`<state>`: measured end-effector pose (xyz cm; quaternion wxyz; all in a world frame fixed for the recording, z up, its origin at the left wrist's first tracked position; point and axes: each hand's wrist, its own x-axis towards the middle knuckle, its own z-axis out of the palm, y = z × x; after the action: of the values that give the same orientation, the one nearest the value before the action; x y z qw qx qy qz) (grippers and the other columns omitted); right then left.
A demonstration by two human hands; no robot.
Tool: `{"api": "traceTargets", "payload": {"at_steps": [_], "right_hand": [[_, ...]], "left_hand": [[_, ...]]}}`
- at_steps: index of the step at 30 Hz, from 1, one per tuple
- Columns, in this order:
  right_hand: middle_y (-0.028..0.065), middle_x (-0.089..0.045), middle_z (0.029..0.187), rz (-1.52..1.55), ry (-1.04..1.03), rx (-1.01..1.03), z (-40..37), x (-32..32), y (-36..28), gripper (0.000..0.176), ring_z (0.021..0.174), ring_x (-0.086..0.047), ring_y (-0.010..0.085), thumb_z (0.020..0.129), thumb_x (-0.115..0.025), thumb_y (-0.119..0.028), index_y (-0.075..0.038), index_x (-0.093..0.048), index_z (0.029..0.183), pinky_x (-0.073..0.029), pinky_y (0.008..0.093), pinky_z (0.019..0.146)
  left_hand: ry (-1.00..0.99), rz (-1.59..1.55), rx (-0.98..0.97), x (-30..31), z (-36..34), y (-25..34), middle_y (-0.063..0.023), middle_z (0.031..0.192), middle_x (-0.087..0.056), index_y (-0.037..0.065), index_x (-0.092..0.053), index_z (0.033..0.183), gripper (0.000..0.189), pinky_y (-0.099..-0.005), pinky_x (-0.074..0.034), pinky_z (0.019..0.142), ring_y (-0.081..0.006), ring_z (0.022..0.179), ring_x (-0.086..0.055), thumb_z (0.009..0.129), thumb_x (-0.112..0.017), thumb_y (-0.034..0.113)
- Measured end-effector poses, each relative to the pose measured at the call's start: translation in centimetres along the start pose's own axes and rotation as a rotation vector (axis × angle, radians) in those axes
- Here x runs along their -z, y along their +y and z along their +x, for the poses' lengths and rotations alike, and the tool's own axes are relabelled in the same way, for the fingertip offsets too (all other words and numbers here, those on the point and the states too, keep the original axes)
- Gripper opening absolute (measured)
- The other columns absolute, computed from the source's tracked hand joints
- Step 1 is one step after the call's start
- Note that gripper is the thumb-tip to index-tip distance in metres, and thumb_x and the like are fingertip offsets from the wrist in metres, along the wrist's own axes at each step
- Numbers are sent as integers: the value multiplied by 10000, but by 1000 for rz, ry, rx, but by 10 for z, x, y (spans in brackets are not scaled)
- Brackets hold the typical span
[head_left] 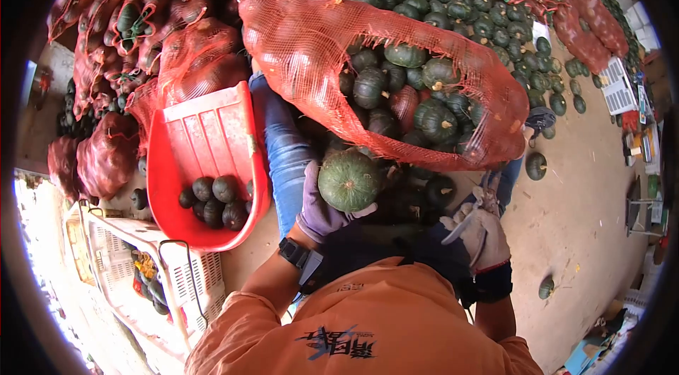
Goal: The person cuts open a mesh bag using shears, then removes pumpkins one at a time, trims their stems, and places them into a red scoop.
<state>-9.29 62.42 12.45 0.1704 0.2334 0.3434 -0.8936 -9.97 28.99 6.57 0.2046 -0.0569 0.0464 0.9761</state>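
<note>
My left hand (327, 204), in a purple-grey glove, is closed round a round green squash (349, 180) with its pale stem scar facing up. My right hand (482, 232), in a dirty pale glove, is curled beside my right knee. A thin, pale, curved blade-like tool (461, 228) shows at its fingers; the rest of it is hidden in the palm. In front of me lies a large red mesh bag (304, 56), torn wide at the side. Through its opening show many dark green squashes (371, 87), with the bag's lower edge just beyond the held squash.
A red plastic scoop (205, 120) holding several small dark squashes stands at my left. Behind it are full mesh bags (198, 56) and a white crate (187, 283). Loose squashes (488, 25) spread over the floor at the back right, with single ones (536, 166) nearer.
</note>
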Motion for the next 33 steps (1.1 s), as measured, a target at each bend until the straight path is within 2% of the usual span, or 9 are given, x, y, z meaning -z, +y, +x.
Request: {"api": "traceTargets", "payload": {"at_steps": [7,12,17,19,22,26,27,31,33], "right_hand": [[55,-538,1076,135,-29,-49,6,65,11,339,960,-537,250,1046,-430,-266,-137,-496,1352,-377,613,1082],[33,-626,1123,277,-60,37,7,75,1,359,1034,-616,244,1073,-431,-384,-154,-530,1330,-392,597,1088],[82,-638,1155,252,-171,4,27,86,3,555,1051,-629,260,979,-622,-457,-124,-489,1403,-389,625,1083],[96,-641,1153,291,-142,-28,25,84,0,610,1058,-632,269,951,-665,-459,-116,-476,1418,-384,630,1083],[88,-650,1120,288,-150,6,21,81,-5,623,1079,-634,279,931,-693,-456,-114,-490,1411,-366,642,1088],[98,-660,1084,321,-74,7,12,79,-4,537,1066,-638,289,936,-673,-389,-126,-516,1377,-366,657,1084],[102,-664,1065,354,-33,-21,12,74,-7,482,1032,-640,292,941,-655,-320,-127,-520,1361,-364,664,1088],[81,-641,964,153,170,-72,7,41,-9,507,987,-641,263,894,-653,-100,-118,-494,1375,-447,566,1058],[57,-610,947,-513,127,-33,7,16,-7,523,984,-634,232,878,-635,-46,-109,-489,1376,-490,493,1008]], "left_hand": [[346,296,-498,-6,-48,65,-117,1438,-567,144,-498,1461,819,-612,-492,1010,-350,1341,-517,879,-554,718],[1135,1246,-1144,-12,-71,123,-123,1410,-562,57,-469,1464,552,-492,-468,1074,-269,1330,-527,1002,-484,359],[161,1454,-432,-72,96,37,-88,1416,-550,-5,-506,1434,382,-301,-378,1131,-170,1346,-481,1088,-472,153],[198,1365,-332,-37,182,-5,-43,1240,-631,-19,-595,1328,348,-258,-460,925,-117,1032,-564,1071,-547,212],[322,1523,206,16,286,-37,-81,1259,-642,-1,-605,1238,359,-320,-531,909,-153,1085,-608,1055,-566,305],[309,1053,373,131,337,-63,-103,1278,-677,23,-604,1356,509,-339,-544,960,-197,1177,-646,974,-689,350],[183,1277,330,86,310,-56,-100,1257,-689,22,-612,1351,515,-346,-555,946,-193,1150,-659,968,-698,355],[182,589,225,-10,209,-42,-110,1258,-680,14,-581,1368,500,-380,-537,1016,-220,1152,-665,997,-650,341],[113,441,118,-15,165,-37,-120,1310,-647,25,-553,1390,505,-395,-512,1058,-232,1189,-647,1016,-609,360]]}}
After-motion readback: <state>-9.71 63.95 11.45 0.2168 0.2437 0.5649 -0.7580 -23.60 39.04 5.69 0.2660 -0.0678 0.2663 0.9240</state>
